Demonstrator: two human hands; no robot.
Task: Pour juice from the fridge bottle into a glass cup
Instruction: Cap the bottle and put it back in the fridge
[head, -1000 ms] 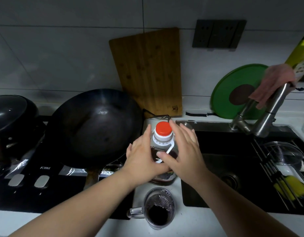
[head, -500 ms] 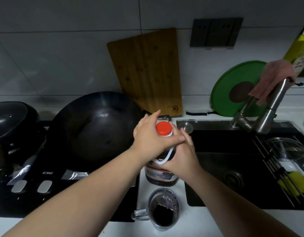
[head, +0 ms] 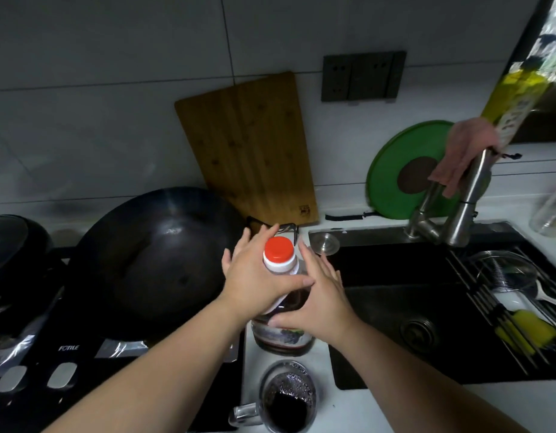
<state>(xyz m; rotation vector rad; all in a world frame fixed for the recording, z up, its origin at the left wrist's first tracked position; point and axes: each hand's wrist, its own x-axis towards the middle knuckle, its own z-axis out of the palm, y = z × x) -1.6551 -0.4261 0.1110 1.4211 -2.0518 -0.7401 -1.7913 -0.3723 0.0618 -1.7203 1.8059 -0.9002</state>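
Note:
The juice bottle, clear plastic with dark juice, a red cap and a fruit label, stands upright on the white counter strip between stove and sink. My left hand wraps its neck just below the cap, thumb across the front. My right hand presses against the bottle's right side with fingers spread. The glass cup with a handle sits just in front of the bottle, near the counter edge, holding dark juice with bubbles at its bottom.
A black wok sits on the stove at left, beside a lidded pot. A wooden cutting board leans on the wall. At right are the black sink, a steel faucet draped with cloth, a green lid and a dish rack.
My left hand has slid down from the red cap to the bottle's neck, leaving the cap uncovered. My right hand has stayed on the bottle's side.

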